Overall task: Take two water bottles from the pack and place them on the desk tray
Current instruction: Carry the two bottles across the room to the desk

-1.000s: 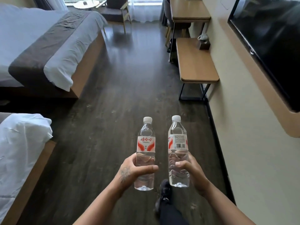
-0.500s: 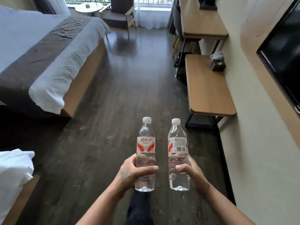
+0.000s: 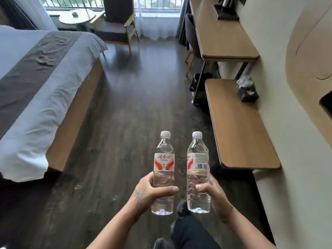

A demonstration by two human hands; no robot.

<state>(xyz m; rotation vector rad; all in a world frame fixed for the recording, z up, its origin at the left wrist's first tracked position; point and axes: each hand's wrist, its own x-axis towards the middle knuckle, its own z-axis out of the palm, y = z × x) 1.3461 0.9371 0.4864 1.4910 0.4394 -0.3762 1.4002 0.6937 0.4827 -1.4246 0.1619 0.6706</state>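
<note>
I hold two clear water bottles upright in front of me, side by side over the dark floor. My left hand (image 3: 147,191) grips the lower half of the left water bottle (image 3: 164,159), whose red-and-white label faces me. My right hand (image 3: 213,193) grips the right water bottle (image 3: 197,159), its barcode turned toward me. Both have white caps. The wooden desk (image 3: 222,36) stands far ahead on the right, with a dark tray (image 3: 227,14) at its far end, partly cut off. The bottle pack is out of view.
A low wooden bench (image 3: 239,126) runs along the right wall, with a dark tissue box (image 3: 247,90) on it. A bed (image 3: 36,83) fills the left side. An armchair (image 3: 116,27) and a round table (image 3: 77,17) stand by the window. My leg (image 3: 188,230) shows below.
The view has moved forward along the floor: the bench and desk are nearer and the near bed has left the frame. Both bottles stay in the same grip.
</note>
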